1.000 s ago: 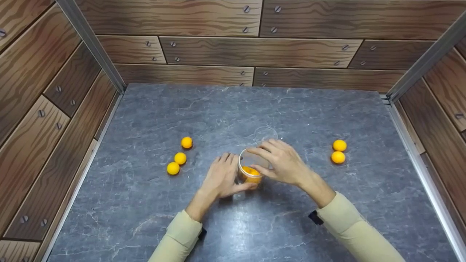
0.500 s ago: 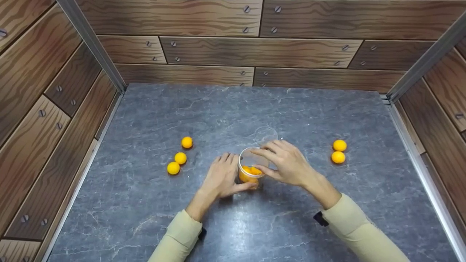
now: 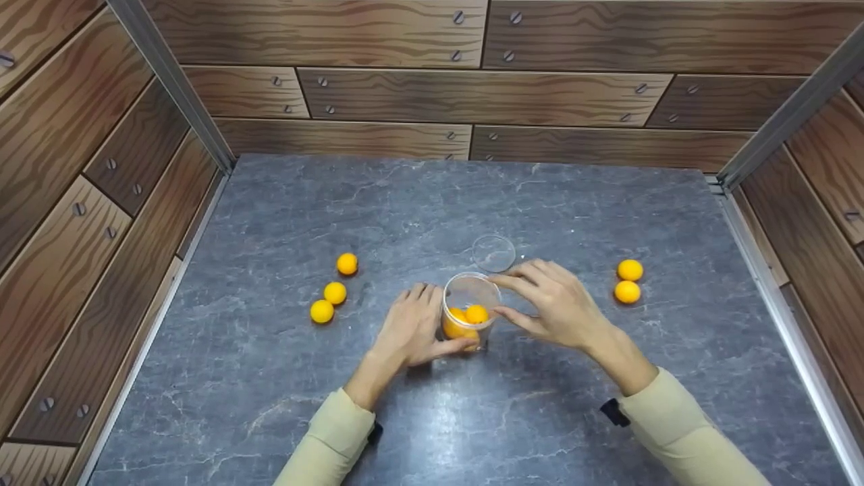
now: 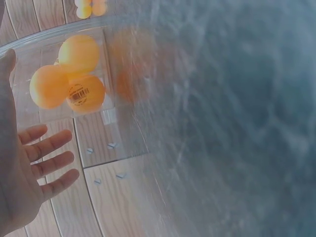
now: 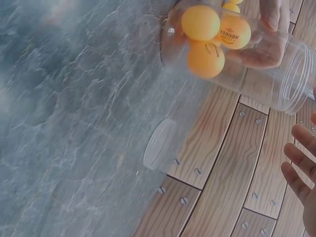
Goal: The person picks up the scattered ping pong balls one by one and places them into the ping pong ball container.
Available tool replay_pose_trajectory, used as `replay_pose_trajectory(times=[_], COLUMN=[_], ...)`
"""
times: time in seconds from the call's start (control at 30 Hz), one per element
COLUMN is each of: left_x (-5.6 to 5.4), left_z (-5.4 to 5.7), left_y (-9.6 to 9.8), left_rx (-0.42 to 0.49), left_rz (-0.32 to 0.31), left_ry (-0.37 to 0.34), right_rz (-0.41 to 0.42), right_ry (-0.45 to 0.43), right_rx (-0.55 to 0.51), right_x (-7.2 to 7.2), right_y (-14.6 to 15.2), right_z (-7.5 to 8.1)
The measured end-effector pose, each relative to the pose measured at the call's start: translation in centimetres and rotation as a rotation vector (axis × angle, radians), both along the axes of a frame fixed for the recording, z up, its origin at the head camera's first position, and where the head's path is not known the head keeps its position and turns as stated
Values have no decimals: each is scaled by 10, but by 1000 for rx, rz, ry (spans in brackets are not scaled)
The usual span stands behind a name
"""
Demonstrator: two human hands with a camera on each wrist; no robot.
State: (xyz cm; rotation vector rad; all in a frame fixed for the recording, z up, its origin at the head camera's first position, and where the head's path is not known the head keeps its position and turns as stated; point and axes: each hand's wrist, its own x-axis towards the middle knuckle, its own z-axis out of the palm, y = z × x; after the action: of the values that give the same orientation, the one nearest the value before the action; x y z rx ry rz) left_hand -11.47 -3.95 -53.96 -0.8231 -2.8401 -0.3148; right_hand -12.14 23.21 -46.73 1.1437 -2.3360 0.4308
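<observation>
Head view, just below the centre of the frame: the clear jar [image 3: 466, 291] stands on the table with its uncovered mouth facing up. Your left hand [image 3: 412, 327] grips the jar from its left side, with the fingers along the wall and the thumb across the side nearest the bottom of the frame. Your right hand [image 3: 557, 304] is at the right edge of the jar's rim, its thumb and index finger held apart with a gap between them and nothing pinched; you cannot tell from this angle whether the fingertips touch the rim. In the right wrist view, the fingers of this hand appear spread at the lower right.

Inside the jar, the enclosed orange balls [image 3: 477, 314] lie clustered at the bottom; both wrist views show three, and dark print is legible on some as lettering or a barcode. Just above the jar in the head view, a clear round lid [image 3: 494, 254] lies flat on the grey marbled tabletop [image 3: 418, 209].

Left of centre, you see a slanting row of three orange balls [image 3: 334, 293], the lower two close together and the upper one apart. Right of centre lies a pair of orange balls [image 3: 627, 292], one just above the other. Wood-patterned panels [image 3: 472, 98] fill the top and both sides of the frame; your pale sleeves [image 3: 682, 432] enter from the bottom.
</observation>
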Motion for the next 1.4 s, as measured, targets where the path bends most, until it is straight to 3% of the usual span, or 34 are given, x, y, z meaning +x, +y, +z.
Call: replay_pose_trajectory(times=[0.47, 0.67, 1.4], left_x=[0, 0, 0], left_z=[1, 0, 0], left_y=[0, 0, 0], left_rx=[8, 28, 9], left_rz=[5, 7, 6], left_ry=[-3, -7, -11], right_rz=[-54, -76, -218], right_ry=[-24, 16, 30], right_rx=[16, 19, 92], right_x=[6, 7, 1], right_y=[28, 40, 98], right_z=[-5, -9, -31])
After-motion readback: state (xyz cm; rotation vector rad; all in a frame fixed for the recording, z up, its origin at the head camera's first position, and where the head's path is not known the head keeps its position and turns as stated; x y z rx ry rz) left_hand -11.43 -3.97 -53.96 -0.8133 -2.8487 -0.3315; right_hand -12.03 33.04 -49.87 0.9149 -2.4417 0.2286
